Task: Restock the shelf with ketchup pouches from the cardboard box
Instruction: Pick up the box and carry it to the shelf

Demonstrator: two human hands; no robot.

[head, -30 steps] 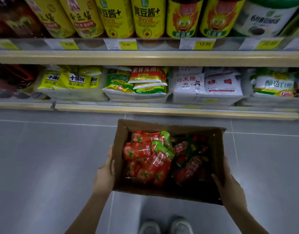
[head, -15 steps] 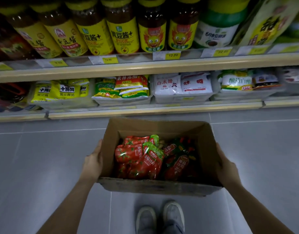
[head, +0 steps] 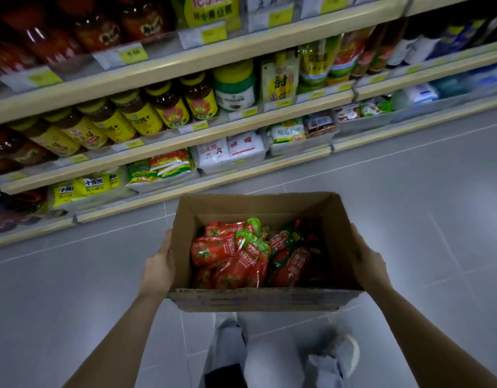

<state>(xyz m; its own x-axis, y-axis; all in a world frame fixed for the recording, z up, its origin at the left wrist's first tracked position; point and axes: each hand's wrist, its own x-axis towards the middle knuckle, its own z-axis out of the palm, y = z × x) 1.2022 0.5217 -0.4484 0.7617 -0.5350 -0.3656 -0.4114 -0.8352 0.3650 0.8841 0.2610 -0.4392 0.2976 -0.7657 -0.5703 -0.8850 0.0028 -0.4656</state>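
An open cardboard box hangs in front of me above the grey floor, carried between both hands. My left hand lies flat against its left wall, and my right hand lies flat against its right wall, fingers stretched forward. Inside lie several red ketchup pouches with green tops, heaped towards the left; the darker right side holds more pouches. The shelf unit runs slantwise beyond the box, and its bottom tier holds bins of soft pouches.
Bottles with yellow labels fill the middle tier, and dark red bottles the top left. The low bins hold yellow pouches, green-and-red pouches and white bags. My legs and a shoe show below the box.
The view has lifted and tilted, so more shelf tiers show and the shelf now slants. The box stays between both hands; my legs have come into view beneath it.
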